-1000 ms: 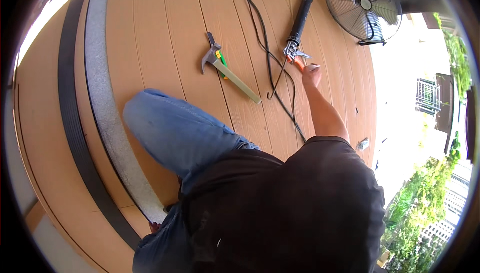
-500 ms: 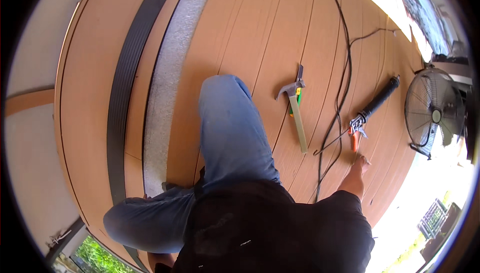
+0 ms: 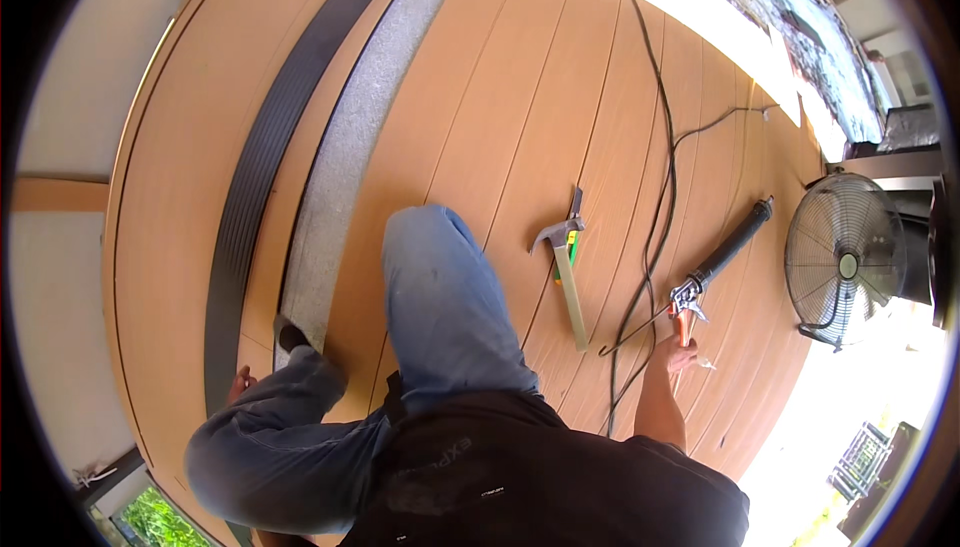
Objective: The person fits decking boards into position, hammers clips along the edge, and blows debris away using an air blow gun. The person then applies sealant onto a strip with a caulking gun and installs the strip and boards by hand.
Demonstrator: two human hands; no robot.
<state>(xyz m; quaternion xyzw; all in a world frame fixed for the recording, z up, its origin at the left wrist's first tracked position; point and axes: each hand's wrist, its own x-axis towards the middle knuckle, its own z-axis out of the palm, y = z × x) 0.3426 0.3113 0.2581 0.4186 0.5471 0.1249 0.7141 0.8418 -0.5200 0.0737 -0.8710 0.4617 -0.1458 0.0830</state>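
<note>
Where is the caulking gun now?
In the head view, the caulking gun lies right of centre on the plank floor, its barrel between the black cable and the fan, the right hand at its orange handle.

right hand [image 3: 677, 353]: forward, curled | left hand [image 3: 241, 384]: partly hidden

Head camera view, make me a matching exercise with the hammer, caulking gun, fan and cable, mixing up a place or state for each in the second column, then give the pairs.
Column one
1. Hammer
2. Caulking gun
3. Fan
4. Cable

Column two
A. Runs between the hammer and the gun's barrel
B. Has the right hand at its orange handle
C. Farthest right of the four
D. Lies across a green-and-yellow tool

Pairs: 1-D, 2-B, 3-C, 4-A
</note>
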